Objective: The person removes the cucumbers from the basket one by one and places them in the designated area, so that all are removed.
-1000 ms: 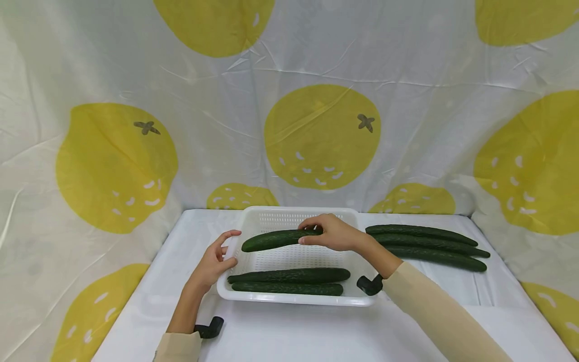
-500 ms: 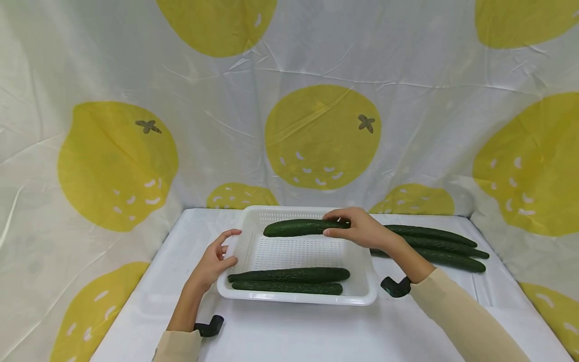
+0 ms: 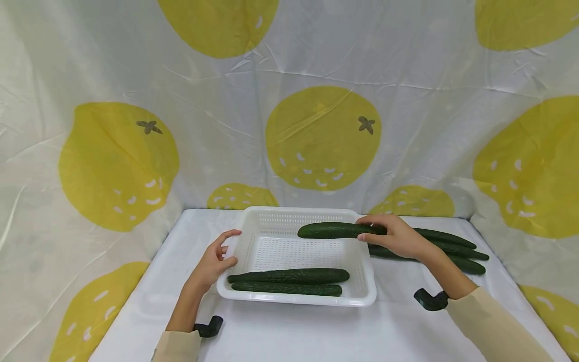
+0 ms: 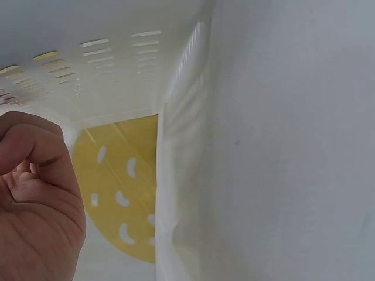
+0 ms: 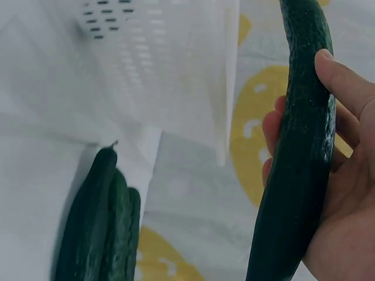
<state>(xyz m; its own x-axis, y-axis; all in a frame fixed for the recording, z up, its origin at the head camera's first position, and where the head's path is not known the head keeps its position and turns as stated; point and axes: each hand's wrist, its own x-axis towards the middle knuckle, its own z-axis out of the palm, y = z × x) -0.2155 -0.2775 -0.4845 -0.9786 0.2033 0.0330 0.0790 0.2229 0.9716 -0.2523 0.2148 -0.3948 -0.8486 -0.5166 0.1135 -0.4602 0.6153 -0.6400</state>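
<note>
My right hand (image 3: pixel 398 239) grips a long dark green cucumber (image 3: pixel 327 231) near one end, with the thumb along its near side. The cucumber is held up over the right end of a white plastic basket (image 3: pixel 298 300). In the right wrist view, fingers wrap behind this cucumber (image 5: pixel 299 152). My left hand (image 3: pixel 210 264) holds the basket's left rim between thumb and fingers. Curled fingers of the left hand (image 4: pixel 41 158) show beneath the slotted basket wall (image 4: pixel 111 76) in the left wrist view. Two cucumbers (image 3: pixel 289 275) lie side by side along the basket's near side.
To the right of the basket, three cucumbers (image 3: pixel 457 247) lie together on the white-covered table (image 3: pixel 334 337), partly hidden behind my right hand and forearm. A white curtain with yellow fruit prints (image 3: pixel 323 138) hangs behind the table.
My right hand has carried the cucumber rightward, from over the basket's middle to its right end. The left hand and the basket have stayed in place.
</note>
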